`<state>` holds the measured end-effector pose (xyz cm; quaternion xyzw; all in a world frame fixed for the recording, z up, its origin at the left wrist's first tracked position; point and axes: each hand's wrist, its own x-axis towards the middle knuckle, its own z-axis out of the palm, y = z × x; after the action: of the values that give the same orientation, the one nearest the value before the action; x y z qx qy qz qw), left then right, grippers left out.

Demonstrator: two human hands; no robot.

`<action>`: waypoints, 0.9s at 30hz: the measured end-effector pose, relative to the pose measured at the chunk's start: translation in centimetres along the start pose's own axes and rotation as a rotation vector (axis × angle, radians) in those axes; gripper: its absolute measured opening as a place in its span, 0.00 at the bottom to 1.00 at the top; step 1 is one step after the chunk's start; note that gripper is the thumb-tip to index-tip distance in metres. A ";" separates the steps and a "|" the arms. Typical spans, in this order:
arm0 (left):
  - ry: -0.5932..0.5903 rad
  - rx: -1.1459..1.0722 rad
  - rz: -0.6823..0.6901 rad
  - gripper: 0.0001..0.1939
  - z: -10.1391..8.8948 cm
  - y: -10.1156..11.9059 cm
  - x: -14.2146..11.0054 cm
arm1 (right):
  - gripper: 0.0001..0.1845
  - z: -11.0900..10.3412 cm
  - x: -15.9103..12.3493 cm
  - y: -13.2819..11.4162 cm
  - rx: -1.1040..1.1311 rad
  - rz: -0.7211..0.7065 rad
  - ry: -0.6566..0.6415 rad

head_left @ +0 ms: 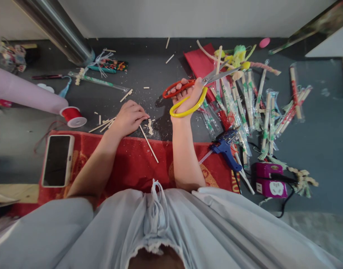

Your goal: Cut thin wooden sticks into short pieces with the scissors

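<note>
My right hand (pixel 190 94) is closed around a pair of scissors (pixel 192 107) with one red and one yellow handle loop. Their metal blades point right and stand apart. On the grey surface, my left hand (pixel 130 116) has its fingers drawn together, fingertips down beside a small pile of short cut stick pieces (pixel 150 127). Whatever lies under those fingertips is hidden. Just below them, a thin pale wooden stick (pixel 149 144) lies slanted, partly over the red cloth (pixel 126 160). More loose sticks (pixel 102 125) rest left of this hand.
Wrapped chopsticks (pixel 238 101) crowd the right, near a blue glue gun (pixel 226 149) and a purple power socket (pixel 271 179). A red thread spool (pixel 73 117) and a phone (pixel 58 160) lie left. A metal pole (pixel 58 30) stands at the back left.
</note>
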<state>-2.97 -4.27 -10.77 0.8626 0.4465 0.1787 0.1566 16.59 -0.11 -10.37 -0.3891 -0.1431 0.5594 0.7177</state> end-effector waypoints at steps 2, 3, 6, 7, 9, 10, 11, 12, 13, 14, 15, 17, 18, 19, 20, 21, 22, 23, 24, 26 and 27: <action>0.003 -0.005 -0.005 0.14 0.0 -0.1 0.0 | 0.26 -0.1 0.1 0.1 -0.012 -0.011 -0.016; 0.004 -0.007 -0.004 0.14 0.0 -0.1 0.0 | 0.26 -0.2 0.1 0.2 -0.014 -0.013 -0.016; 0.008 -0.002 0.002 0.14 0.0 -0.2 0.0 | 0.26 -0.2 0.2 0.1 -0.007 -0.010 0.007; 0.010 0.002 0.002 0.14 0.0 -0.2 -0.1 | 0.26 -0.1 0.1 0.1 -0.005 -0.007 0.012; 0.012 0.008 0.000 0.14 0.0 -0.1 -0.1 | 0.26 0.0 0.1 0.0 -0.003 -0.002 0.016; 0.012 0.010 -0.001 0.14 0.0 -0.1 -0.1 | 0.26 0.0 0.0 0.0 -0.003 0.000 0.017; 0.013 0.010 -0.002 0.13 0.0 -0.1 -0.1 | 0.26 0.0 0.0 -0.1 -0.003 0.004 0.018; 0.014 0.010 -0.003 0.13 0.0 -0.1 -0.1 | 0.26 0.1 0.0 -0.1 -0.004 0.007 0.021; 0.016 0.011 -0.004 0.12 0.0 0.0 -0.1 | 0.26 0.1 0.0 -0.1 -0.005 0.010 0.023; 0.018 0.012 -0.004 0.12 -0.1 0.0 -0.2 | 0.27 0.1 0.0 -0.2 -0.007 0.014 0.024; 0.019 0.015 -0.004 0.12 -0.1 0.0 -0.2 | 0.27 0.1 0.0 -0.2 -0.010 0.016 0.026; 0.019 0.023 -0.001 0.12 -0.1 0.0 -0.2 | 0.27 0.1 0.0 -0.2 -0.014 0.017 0.029; 0.019 0.028 0.002 0.12 -0.1 0.0 -0.1 | 0.27 0.1 0.0 -0.2 -0.016 0.016 0.029; 0.022 0.032 0.004 0.12 -0.1 0.0 -0.1 | 0.27 0.1 0.0 -0.2 -0.019 0.015 0.028; 0.028 0.036 0.004 0.12 -0.1 -0.1 -0.1 | 0.27 0.1 0.0 -0.2 -0.023 0.013 0.023; 0.036 0.040 0.002 0.12 -0.1 -0.1 -0.1 | 0.27 0.1 0.0 -0.2 -0.026 0.011 0.018; 0.047 0.043 -0.003 0.12 -0.1 -0.1 -0.1 | 0.27 0.1 0.0 -0.2 -0.028 0.010 0.015; 0.055 0.044 -0.010 0.11 -0.1 -0.1 -0.2 | 0.27 0.1 0.0 -0.1 -0.028 0.009 0.013; 0.060 0.042 -0.015 0.11 -0.1 -0.1 -0.2 | 0.27 0.1 0.0 -0.1 -0.025 0.008 0.014; 0.061 0.028 -0.005 0.10 -0.3 0.0 -0.3 | 0.28 0.1 0.0 0.0 -0.017 0.004 0.016; 0.057 0.016 0.010 0.09 -0.4 0.0 -0.4 | 0.28 0.1 0.0 0.0 -0.014 0.001 0.015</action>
<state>-3.34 -4.58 -10.48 0.8608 0.4477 0.2002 0.1361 16.54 -0.07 -10.32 -0.3985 -0.1414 0.5557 0.7158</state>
